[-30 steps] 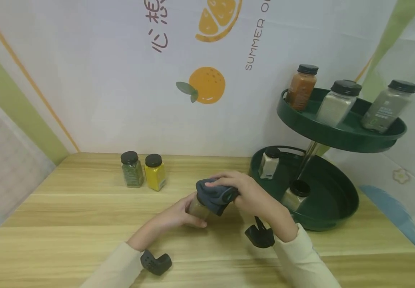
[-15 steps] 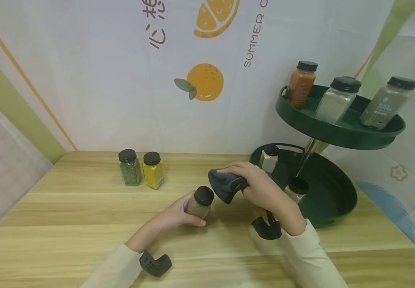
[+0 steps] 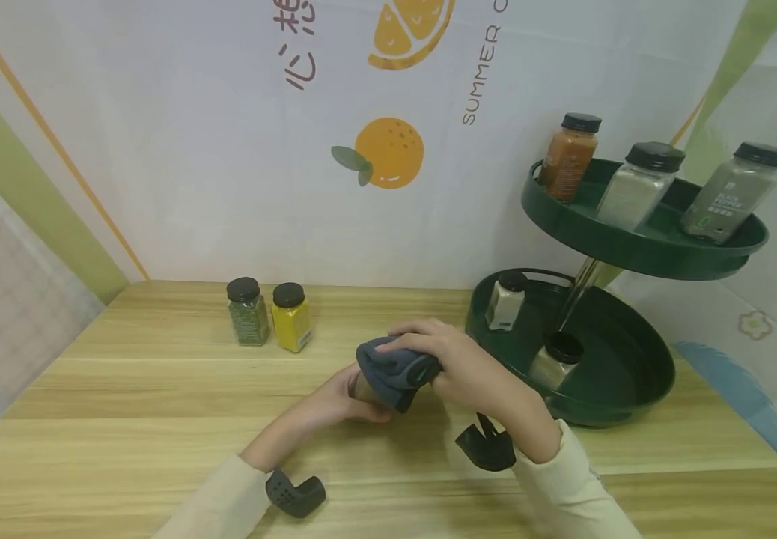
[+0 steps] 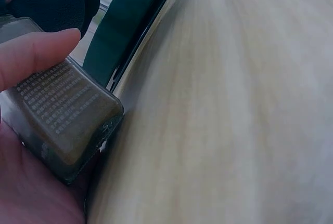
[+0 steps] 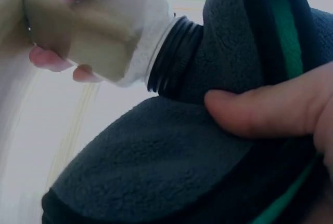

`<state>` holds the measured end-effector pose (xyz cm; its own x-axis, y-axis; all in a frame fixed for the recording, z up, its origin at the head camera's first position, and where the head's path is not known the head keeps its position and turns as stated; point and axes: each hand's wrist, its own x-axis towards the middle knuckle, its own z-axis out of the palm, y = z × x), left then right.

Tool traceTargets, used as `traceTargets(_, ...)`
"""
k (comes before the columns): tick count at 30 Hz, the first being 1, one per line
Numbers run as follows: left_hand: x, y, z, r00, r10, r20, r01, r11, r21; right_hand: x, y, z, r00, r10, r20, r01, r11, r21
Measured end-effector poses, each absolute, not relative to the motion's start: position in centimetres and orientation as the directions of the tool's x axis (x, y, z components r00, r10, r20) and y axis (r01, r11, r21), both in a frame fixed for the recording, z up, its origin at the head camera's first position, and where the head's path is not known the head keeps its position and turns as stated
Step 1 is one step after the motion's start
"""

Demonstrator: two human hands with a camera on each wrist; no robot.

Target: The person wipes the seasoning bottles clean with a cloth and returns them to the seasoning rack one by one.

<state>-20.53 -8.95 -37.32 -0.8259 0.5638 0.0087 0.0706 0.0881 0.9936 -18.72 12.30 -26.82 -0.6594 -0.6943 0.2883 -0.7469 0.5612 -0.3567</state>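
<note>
My left hand [image 3: 337, 400] grips a clear spice jar [image 5: 104, 37] filled with brownish-grey powder. Its thumb lies across the printed label in the left wrist view, and the jar tilts above the table. A dark grey-blue cloth [image 3: 388, 367] with a green inner edge is in my right hand [image 3: 452, 359], pinched under the thumb. In the right wrist view the cloth presses against the jar's black ribbed lid [image 5: 174, 55]. From the head view the cloth hides the lid and most of the jar.
A green-flake jar [image 3: 249, 318] and a yellow jar [image 3: 290, 322] stand at the table's back left. A two-tier green rack [image 3: 631, 389] is at the right, with three jars on its upper tray [image 3: 658, 258] and two jars below. A printed cloth hangs behind.
Half a second ago the cloth was lifted off to the right and the black lid showed. Now my right hand has brought it back left onto the lid. My left hand stays nearly still.
</note>
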Motion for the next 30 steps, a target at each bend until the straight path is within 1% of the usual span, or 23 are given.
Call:
traceTargets(4,-20.6,-8.9,-37.2,-0.811,0.585,0.02,0.077,0.073,0.994,-19.2,12.9,-26.8,-0.661,-0.694,0.284,-0.741,0.544,-0.394)
traceTargets(8,-20.6,-8.8,-37.1,-0.819,0.574,0.006,0.075,0.096,0.993,-19.9,13.6,-26.9,-0.665,-0.686,0.295,-0.737,0.54,-0.406)
traceTargets(11,-20.6,-8.7,-37.2,-0.827,0.562,0.0,0.082,0.12,0.989,-20.4,14.1,-26.9,-0.677,-0.677,0.289,-0.73,0.568,-0.38)
traceTargets(16,-20.5,-8.6,-37.3,-0.827,0.562,0.002,0.094,0.134,0.987,-20.5,15.1,-26.4,-0.735,-0.624,0.264,-0.678,0.669,-0.305)
traceTargets(18,-20.5,-8.6,-37.2,-0.828,0.56,0.001,0.091,0.133,0.987,-20.4,15.2,-26.2,-0.748,-0.603,0.277,-0.663,0.685,-0.303)
traceTargets(20,-20.5,-8.6,-37.3,-0.826,0.564,0.004,0.093,0.13,0.987,-20.1,15.0,-25.9,-0.736,-0.608,0.297,-0.676,0.657,-0.332)
traceTargets(24,-20.4,-8.6,-37.3,-0.819,0.574,0.006,0.094,0.124,0.988,-19.5,13.9,-25.8,-0.673,-0.668,0.317,-0.731,0.538,-0.419)
traceTargets(27,-20.5,-8.6,-37.3,-0.817,0.576,0.017,0.099,0.111,0.989,-19.0,13.1,-25.9,-0.647,-0.699,0.305,-0.75,0.512,-0.417)
traceTargets(30,-20.5,-8.7,-37.3,-0.816,0.577,0.023,0.098,0.099,0.99,-18.8,12.8,-26.1,-0.659,-0.698,0.281,-0.742,0.544,-0.391)
